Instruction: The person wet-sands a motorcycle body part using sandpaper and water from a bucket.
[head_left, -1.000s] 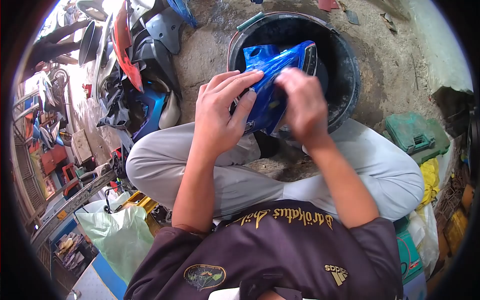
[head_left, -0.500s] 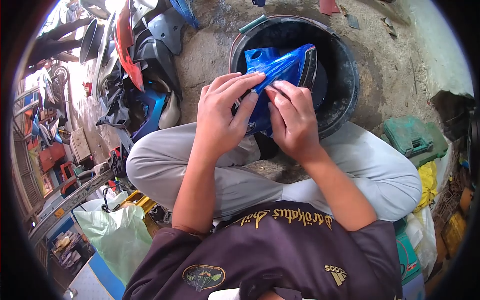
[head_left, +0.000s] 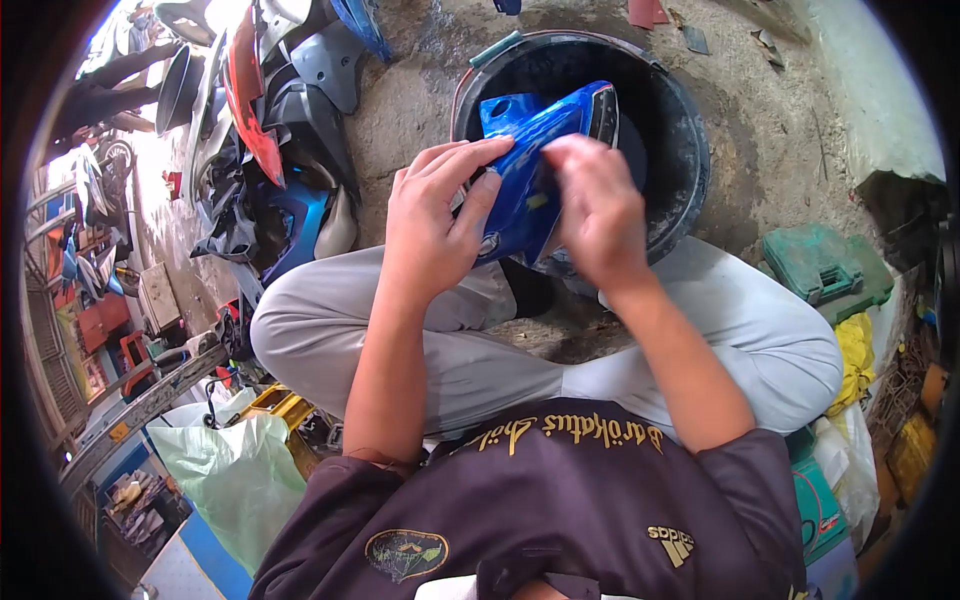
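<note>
A glossy blue motorcycle body panel (head_left: 525, 195) with a black-and-white edge strip lies tilted across a black bucket (head_left: 685, 180). My left hand (head_left: 435, 215) grips its left side, fingers over the top and thumb lower down on the surface. Beside the panel's right side, my right hand (head_left: 600, 215) is smeared by motion, its fingers curled toward the blue surface. Whether it holds anything, or touches the panel, I cannot make out. Pale streaks and a small yellowish mark show on the panel.
Several motorcycle panels, one of them red (head_left: 250, 100), are piled on the concrete floor at the left. A green tool case (head_left: 815, 265) and a yellow bag (head_left: 853, 360) sit at the right. A pale plastic bag (head_left: 235, 475) lies at lower left.
My right hand has moved off the panel's middle toward the right and blurred, uncovering more of the lower blue surface. My left hand keeps its grip; the view has shifted slightly.
</note>
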